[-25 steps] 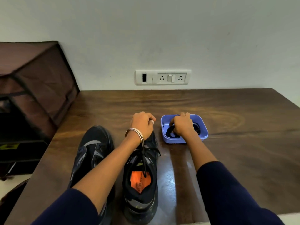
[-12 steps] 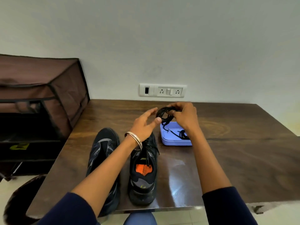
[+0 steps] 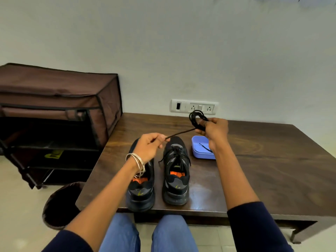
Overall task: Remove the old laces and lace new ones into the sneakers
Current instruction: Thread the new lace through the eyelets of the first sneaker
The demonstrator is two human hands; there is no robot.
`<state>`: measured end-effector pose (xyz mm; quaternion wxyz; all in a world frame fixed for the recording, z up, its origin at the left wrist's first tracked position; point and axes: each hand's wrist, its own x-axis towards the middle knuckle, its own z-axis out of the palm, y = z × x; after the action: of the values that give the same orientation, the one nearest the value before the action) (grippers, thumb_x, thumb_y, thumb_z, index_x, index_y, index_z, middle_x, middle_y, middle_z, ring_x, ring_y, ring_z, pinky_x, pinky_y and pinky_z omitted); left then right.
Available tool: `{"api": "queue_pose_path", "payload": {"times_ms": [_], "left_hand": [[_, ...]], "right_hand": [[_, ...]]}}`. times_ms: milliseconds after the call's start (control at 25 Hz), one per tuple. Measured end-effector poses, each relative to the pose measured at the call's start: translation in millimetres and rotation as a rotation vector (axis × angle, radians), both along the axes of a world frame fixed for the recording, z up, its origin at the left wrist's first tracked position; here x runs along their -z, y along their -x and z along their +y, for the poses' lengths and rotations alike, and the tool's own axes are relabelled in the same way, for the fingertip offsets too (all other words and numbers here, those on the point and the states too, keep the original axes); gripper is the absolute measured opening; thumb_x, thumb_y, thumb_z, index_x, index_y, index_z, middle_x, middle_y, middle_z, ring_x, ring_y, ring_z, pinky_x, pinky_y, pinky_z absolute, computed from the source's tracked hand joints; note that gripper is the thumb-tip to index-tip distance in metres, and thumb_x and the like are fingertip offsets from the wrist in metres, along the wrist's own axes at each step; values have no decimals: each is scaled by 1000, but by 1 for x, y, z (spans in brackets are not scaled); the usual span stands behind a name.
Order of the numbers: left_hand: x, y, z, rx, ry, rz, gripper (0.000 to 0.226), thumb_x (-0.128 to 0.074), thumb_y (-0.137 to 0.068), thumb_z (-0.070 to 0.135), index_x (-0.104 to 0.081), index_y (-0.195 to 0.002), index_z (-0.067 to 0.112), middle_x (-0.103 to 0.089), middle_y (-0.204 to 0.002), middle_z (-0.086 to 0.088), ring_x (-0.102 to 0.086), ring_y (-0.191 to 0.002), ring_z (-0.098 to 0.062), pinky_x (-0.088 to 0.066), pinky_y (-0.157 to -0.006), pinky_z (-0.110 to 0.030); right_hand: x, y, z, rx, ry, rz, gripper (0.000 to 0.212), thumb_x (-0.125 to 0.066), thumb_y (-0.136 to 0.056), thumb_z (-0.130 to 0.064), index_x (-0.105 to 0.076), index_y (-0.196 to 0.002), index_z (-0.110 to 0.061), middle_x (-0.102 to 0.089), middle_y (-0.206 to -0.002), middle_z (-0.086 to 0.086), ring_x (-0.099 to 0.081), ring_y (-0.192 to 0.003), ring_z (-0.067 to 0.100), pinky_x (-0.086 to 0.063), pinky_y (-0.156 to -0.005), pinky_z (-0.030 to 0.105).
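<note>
Since a second ago both hands have lifted off the table: the right hand [image 3: 216, 130], then down in the tray [image 3: 197, 151], now holds a coiled black lace [image 3: 197, 119] up in the air, and the left hand [image 3: 150, 147], then resting on a sneaker's toe, now pinches the free end of that lace, with a short length stretched between the two hands. The right fingers are curled round the coil; the left thumb and fingers close narrowly on the tip.

Both sneakers stand side by side near the table's [image 3: 263, 170] front edge, toes away from the person. The right sneaker [image 3: 175, 171] shows laces across its tongue, with loose ends hanging to either side. The left sneaker [image 3: 141, 186] is partly hidden by the forearm, so its lacing cannot be told. A thin dark strand lies in the tray, just right of the shoes.

By my judgement the step is uncoiling the new lace. To do it well, draw the end out steadily while the right hand lets loops off one at a time, so no knot forms. Keep the coil clear of the shoe's own laces. Find both tips and even the two halves before threading the lowest eyelets. If the laces on the right sneaker are the old ones, they should come out first
</note>
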<state>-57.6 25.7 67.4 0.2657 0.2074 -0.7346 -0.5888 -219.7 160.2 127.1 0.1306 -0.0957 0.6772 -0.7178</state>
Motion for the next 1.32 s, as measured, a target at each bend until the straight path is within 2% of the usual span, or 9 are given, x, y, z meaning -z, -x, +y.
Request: {"api": "queue_pose_path", "payload": {"times_ms": [200,320,480,680,760,880,1040,1200,1320], "left_hand": [[-6,-29,-35,-258,17,-141,21,-58,-91,7,-74,-86,20,-68,-70,2,-50,-49,-7,-52,-54,-27],[-8,-35,-46,-391,-35,-147,17,-60,-88,1,-74,-91,10,-68,-74,-8,-57,-56,-9,-57,-59,-20],[-8,-34,-52,-424,-54,-122,9,-64,-86,-1,-71,-85,5,-69,-74,-10,-59,-55,-13,-56,-52,-21],[2,-21,-47,-338,-40,-150,14,-73,-81,6,-70,-70,14,-70,-69,-7,-62,-53,-11,-54,-53,-24],[7,-15,-48,-338,-69,-154,16,-74,-81,11,-71,-68,19,-68,-66,-3,-61,-53,-10,-52,-52,-23],[15,-15,-58,-455,-220,-140,9,-74,-83,19,-72,-78,12,-67,-70,-6,-59,-54,-14,-55,-55,-27],[31,-22,-76,-584,-61,-501,16,-78,-77,23,-69,-77,10,-68,-85,-5,-60,-76,-21,-52,-77,-29],[52,-16,-75,-337,-21,-745,61,-84,-66,35,-63,-118,14,-63,-117,-5,-61,-105,-23,-50,-89,-31],[60,-12,-73,-346,120,-776,47,-78,-70,34,-68,-113,18,-65,-116,-5,-63,-101,-23,-53,-87,-34]], "right_hand": [[39,-19,-25,69,-110,-211,21,-58,-88,11,-56,-109,12,-59,-105,24,-66,-65,28,-55,-47,28],[56,-31,-47,-102,-205,-271,20,-61,-89,5,-54,-106,11,-60,-105,22,-67,-72,31,-59,-62,35],[52,-49,-57,-278,-648,193,24,-70,-87,-25,-59,-97,-6,-61,-98,10,-59,-89,27,-49,-71,34],[46,-74,-70,-674,-412,492,41,-71,-86,-15,-62,-126,-12,-67,-118,2,-61,-109,13,-48,-96,28],[61,-75,-78,-690,-291,412,32,-67,-89,-9,-64,-121,-10,-72,-103,4,-67,-89,11,-55,-81,28],[85,-71,-82,-478,-258,349,15,-62,-92,-6,-74,-88,-15,-70,-73,0,-55,-52,2,-46,-56,25],[96,-66,-98,-349,-387,235,22,-61,-92,-7,-72,-74,-13,-70,-74,-1,-60,-66,8,-43,-58,21],[102,-75,-124,-348,-486,233,11,-67,-89,-12,-73,-82,-8,-72,-87,4,-63,-82,12,-44,-67,23],[108,-81,-143,-392,-625,361,13,-66,-89,-12,-71,-80,-4,-72,-91,10,-65,-92,20,-48,-74,27]]}}
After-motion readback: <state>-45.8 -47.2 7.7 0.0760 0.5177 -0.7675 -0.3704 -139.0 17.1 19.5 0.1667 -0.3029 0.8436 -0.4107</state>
